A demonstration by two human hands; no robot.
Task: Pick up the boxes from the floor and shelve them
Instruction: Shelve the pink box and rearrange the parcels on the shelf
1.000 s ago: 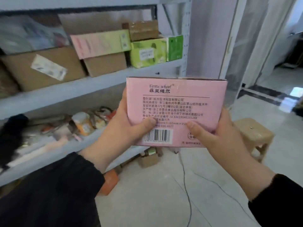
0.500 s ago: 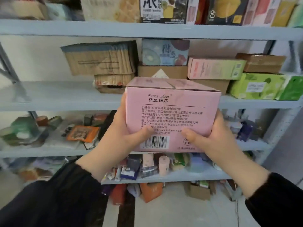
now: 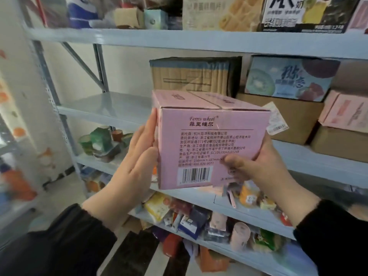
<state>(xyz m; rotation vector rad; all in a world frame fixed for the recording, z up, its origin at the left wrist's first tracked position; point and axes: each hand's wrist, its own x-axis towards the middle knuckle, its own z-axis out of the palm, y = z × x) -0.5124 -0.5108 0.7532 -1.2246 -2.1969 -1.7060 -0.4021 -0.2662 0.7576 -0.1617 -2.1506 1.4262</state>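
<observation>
Hands: 2, left hand [image 3: 137, 158] and right hand [image 3: 264, 166]. Black sleeves: 2 [image 3: 65, 242]. Pink barcode box [image 3: 211, 148]: 1. Shelf boards [image 3: 179, 39] in view: 4. Second board down: 1 bundle of flattened cartons [image 3: 191, 76], 1 blue fruit-print box [image 3: 286, 80], 2 plain brown cartons [image 3: 288, 118], 1 pale pink box [image 3: 346, 112]. Top board: 1 waffle-print box [image 3: 223, 12], 1 black box [image 3: 302, 12], 1 small tan box [image 3: 127, 16], 1 small teal box [image 3: 155, 18]. Lower two boards: loose snack packets [image 3: 157, 208], too jumbled and blurred to count.
</observation>
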